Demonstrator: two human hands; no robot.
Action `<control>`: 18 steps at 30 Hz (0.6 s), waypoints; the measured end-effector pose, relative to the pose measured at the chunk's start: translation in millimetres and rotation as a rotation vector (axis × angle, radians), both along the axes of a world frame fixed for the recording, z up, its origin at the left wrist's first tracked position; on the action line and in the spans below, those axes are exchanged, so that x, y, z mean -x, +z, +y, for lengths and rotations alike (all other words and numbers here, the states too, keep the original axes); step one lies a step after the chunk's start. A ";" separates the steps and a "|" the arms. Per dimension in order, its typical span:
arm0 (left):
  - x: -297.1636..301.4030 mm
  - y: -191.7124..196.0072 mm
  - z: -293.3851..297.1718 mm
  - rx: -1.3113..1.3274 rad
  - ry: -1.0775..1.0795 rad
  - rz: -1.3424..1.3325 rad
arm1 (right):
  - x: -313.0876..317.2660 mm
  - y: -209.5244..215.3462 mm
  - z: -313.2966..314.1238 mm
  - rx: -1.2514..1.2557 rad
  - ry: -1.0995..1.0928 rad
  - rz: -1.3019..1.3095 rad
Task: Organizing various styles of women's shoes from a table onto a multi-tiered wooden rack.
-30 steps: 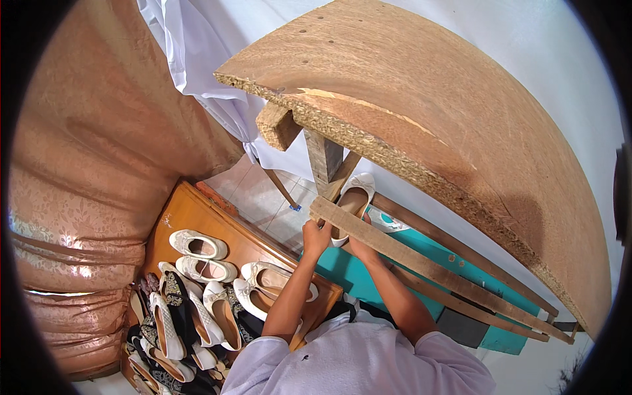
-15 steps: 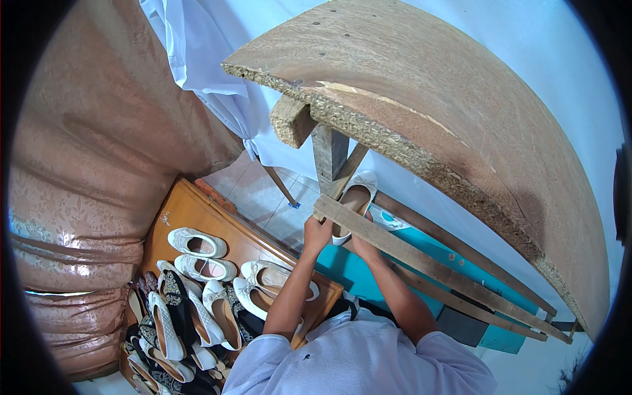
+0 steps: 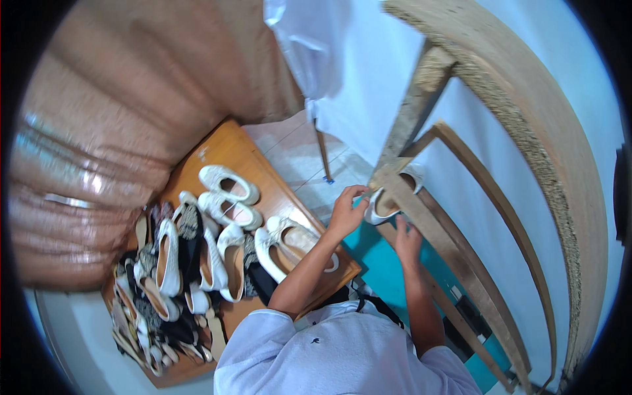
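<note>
A white flat shoe (image 3: 376, 214) with a tan insole lies among the bars of a wooden rack, and one wooden slat (image 3: 421, 214) crosses in front of its middle. Just left of the shoe's near end is my left hand (image 3: 347, 209), its fingers apart and holding nothing. Below the shoe, on its right, my right hand (image 3: 407, 242) has loosely spread fingers with nothing in them. Neither hand appears to grip the shoe.
A brown wooden table (image 3: 289, 187) at left carries many shoes, including a white pair (image 3: 227, 181) and a jumbled heap. A curved wooden board (image 3: 520, 85) rises on the right. Brown cloth (image 3: 151, 99) hangs at far left; white sheeting (image 3: 355, 72) hangs behind.
Both hands have come off the white shoe, and their fingers have opened. The shoe stays on the rack. My view has turned, so the table and rack appear shifted and tilted.
</note>
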State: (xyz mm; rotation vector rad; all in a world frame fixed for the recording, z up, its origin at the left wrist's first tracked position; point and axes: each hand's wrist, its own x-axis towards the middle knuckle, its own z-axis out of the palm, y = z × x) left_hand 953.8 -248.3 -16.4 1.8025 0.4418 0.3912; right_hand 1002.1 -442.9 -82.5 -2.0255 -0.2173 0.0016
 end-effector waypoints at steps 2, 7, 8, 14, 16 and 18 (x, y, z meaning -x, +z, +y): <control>33.0 21.4 5.2 -0.011 0.025 0.000 | 17.4 21.0 -8.7 0.044 0.016 -0.075; 134.3 38.3 13.5 0.210 0.217 -0.119 | 68.2 71.2 -10.4 -0.029 0.229 -0.408; 152.9 36.7 12.2 0.210 0.274 -0.107 | 74.4 68.3 -9.8 -0.033 0.253 -0.413; 254.8 12.6 -23.6 0.331 0.583 -0.122 | 116.7 31.6 39.1 0.017 0.798 -0.140; 282.7 8.5 -41.9 0.318 0.611 -0.106 | 131.9 27.2 53.8 0.102 0.855 -0.210; 304.5 8.6 -55.0 0.368 0.657 -0.085 | 143.2 17.9 62.5 0.189 0.905 -0.288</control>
